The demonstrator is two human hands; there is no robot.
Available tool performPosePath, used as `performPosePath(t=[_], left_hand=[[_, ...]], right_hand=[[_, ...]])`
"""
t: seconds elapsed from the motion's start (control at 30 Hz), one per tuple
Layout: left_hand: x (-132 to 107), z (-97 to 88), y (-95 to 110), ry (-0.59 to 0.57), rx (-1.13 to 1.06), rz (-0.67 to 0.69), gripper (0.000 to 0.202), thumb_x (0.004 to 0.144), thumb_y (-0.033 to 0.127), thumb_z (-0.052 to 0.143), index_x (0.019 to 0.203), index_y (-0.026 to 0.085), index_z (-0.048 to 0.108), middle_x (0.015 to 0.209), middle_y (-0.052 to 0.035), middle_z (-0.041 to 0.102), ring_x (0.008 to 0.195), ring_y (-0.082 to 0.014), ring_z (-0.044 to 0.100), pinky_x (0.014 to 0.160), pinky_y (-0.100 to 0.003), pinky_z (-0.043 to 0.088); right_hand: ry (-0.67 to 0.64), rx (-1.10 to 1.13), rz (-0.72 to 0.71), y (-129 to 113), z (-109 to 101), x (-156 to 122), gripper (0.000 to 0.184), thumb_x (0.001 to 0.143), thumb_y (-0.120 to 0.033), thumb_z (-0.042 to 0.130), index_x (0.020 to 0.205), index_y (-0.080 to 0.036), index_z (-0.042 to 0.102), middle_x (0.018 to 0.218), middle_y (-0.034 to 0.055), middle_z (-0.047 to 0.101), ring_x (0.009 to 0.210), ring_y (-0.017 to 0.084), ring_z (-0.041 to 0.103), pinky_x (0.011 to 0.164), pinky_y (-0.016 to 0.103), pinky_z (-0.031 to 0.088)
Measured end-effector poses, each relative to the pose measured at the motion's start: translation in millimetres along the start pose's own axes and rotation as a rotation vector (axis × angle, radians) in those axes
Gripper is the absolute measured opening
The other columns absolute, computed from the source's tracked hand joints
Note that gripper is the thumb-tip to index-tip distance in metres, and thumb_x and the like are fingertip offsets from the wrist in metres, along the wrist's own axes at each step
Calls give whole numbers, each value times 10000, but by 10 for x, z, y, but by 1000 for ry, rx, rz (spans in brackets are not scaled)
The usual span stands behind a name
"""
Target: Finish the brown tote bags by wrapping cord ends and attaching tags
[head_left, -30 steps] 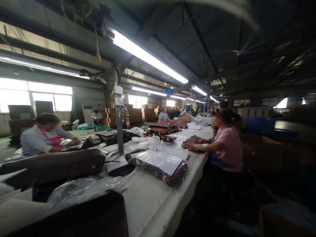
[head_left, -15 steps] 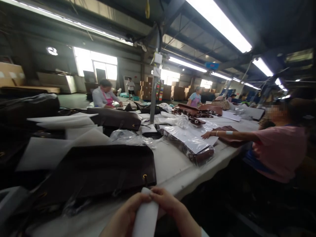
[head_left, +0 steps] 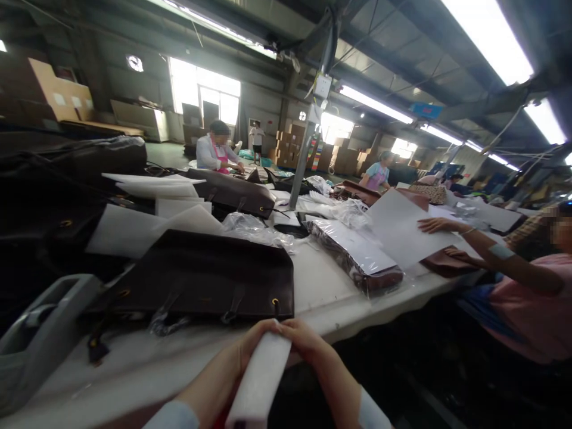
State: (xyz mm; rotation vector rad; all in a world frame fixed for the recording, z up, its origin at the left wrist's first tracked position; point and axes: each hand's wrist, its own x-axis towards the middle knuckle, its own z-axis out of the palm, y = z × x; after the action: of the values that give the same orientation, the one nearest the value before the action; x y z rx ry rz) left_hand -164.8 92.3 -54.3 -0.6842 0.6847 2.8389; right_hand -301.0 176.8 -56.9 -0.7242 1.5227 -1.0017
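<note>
A white, foam-like sheet [head_left: 261, 378], folded or rolled into a long narrow strip, lies between my forearms at the table's front edge. My left hand [head_left: 258, 338] and my right hand [head_left: 304, 338] both close on its far end, their fingertips meeting there. Just beyond them a dark brown handbag [head_left: 214, 274] rests flat on the table, with gold eyelets and wrapped fittings along its near side. My hands are close to its lower right corner; whether they touch it I cannot tell.
White sheets [head_left: 129, 229] lie behind the bag, near crumpled clear plastic [head_left: 250, 229]. A grey plastic holder [head_left: 49, 325] stands at left. A metal post [head_left: 301, 170] rises from the table [head_left: 322, 298]. At right, a co-worker's hand [head_left: 435, 225] holds white board [head_left: 397, 229] beside a plastic-wrapped bag [head_left: 357, 253].
My view has swung left and down. My hands still hold the strip, which now shows more of its length. The co-worker at right has lifted a white board off the table.
</note>
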Motion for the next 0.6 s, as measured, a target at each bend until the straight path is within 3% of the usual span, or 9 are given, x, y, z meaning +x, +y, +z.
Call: performPosePath(t=[0.13,0.23,0.37,0.5,0.6], left_hand=[[-110,145,-106,95,-33,9,344,665,373,680,858,91,643,612,-71,664,521,-169,589,519,-255,499],[-226,234,-205,283,67,82,438,659,437,744,913,96,640,674,-63,681,584,-174,608,561,-250,490],[-367,266,-288,530,337,136,457,688,484,715,870,70,652,629,-71,665,526,-177,571,478,-258,403],[-376,230,-286,486,258,118,302,654,363,734,788,104,655,615,-58,654,505,-171,568,506,-266,437],[-268,165,-268,472,191,138,262,620,296,734,795,121,647,597,-45,644,479,-165,553,484,-262,435]], right_hand=[[61,-1,-5,34,-2,-25,480,627,-554,744,803,-117,655,538,-42,505,477,62,404,497,202,299],[89,-3,3,43,12,-37,461,621,-528,740,799,-112,654,505,-56,480,426,50,363,451,201,253],[74,-39,-5,-14,82,-51,474,630,-560,720,781,-118,637,475,-76,436,393,38,319,409,205,186],[122,-41,-73,-24,160,-80,543,628,-633,691,777,-115,625,471,-72,438,383,43,333,393,210,201],[205,80,-103,71,201,-152,565,616,-638,705,822,-122,609,499,-61,483,393,52,385,406,204,249]])
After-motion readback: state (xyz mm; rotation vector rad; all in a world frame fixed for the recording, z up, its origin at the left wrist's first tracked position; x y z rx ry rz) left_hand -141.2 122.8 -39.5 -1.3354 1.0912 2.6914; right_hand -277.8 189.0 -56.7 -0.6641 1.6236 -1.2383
